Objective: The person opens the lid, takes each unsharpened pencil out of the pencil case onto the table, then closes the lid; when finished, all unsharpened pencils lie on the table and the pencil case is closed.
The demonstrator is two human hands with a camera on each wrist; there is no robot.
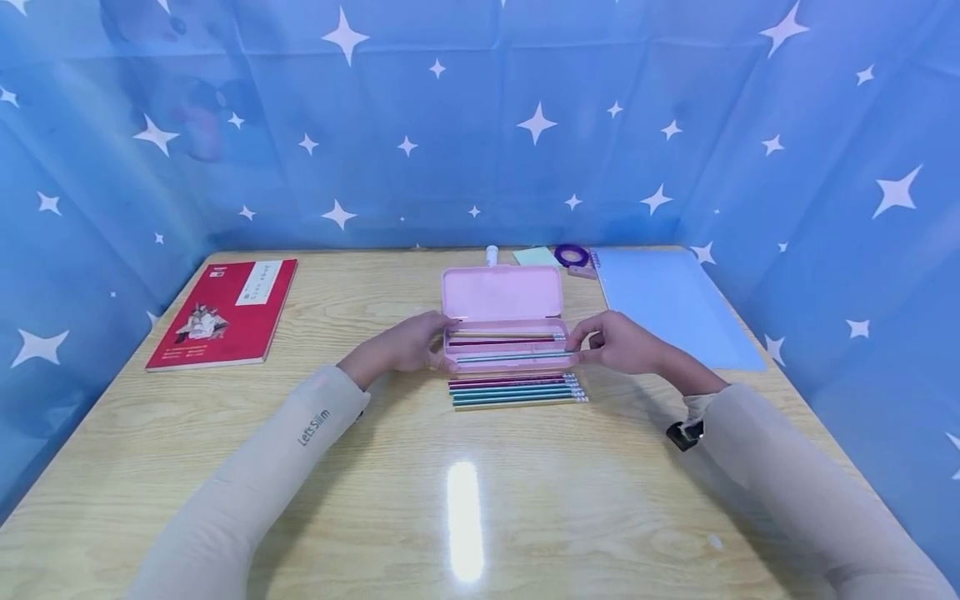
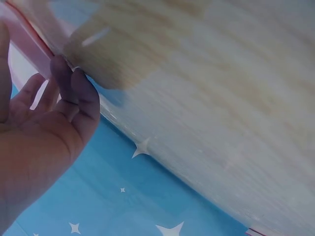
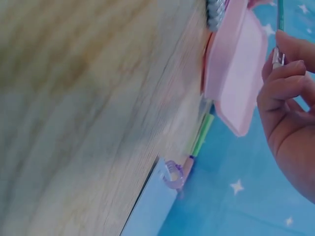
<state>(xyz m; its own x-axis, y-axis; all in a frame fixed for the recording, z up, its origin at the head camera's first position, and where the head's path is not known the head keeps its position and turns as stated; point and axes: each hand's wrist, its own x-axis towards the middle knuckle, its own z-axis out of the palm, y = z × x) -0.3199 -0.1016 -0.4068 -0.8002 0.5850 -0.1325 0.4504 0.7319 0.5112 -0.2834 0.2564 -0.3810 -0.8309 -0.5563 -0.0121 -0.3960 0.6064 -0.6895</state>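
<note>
An open pink pencil case (image 1: 501, 293) stands mid-table with its lid raised at the back; a few pencils (image 1: 502, 337) lie inside. My right hand (image 1: 626, 343) is at the case's right end, pinching a teal pencil (image 3: 280, 19) near its metal eraser end. That pencil lies level over the front part of the case. My left hand (image 1: 405, 343) grips the case's left end, with fingers toward the back and thumb in front. Directly before the case, several dark red, teal and yellow pencils (image 1: 513, 395) lie side by side, erasers to the right.
A red notebook (image 1: 225, 317) lies at the left. Behind the case are a white-capped item (image 1: 492, 256), pale green paper (image 1: 536, 256), a purple tape roll (image 1: 572, 254) and a small pinkish block (image 1: 582, 272). A light-blue spiral pad (image 1: 667, 304) lies at the right.
</note>
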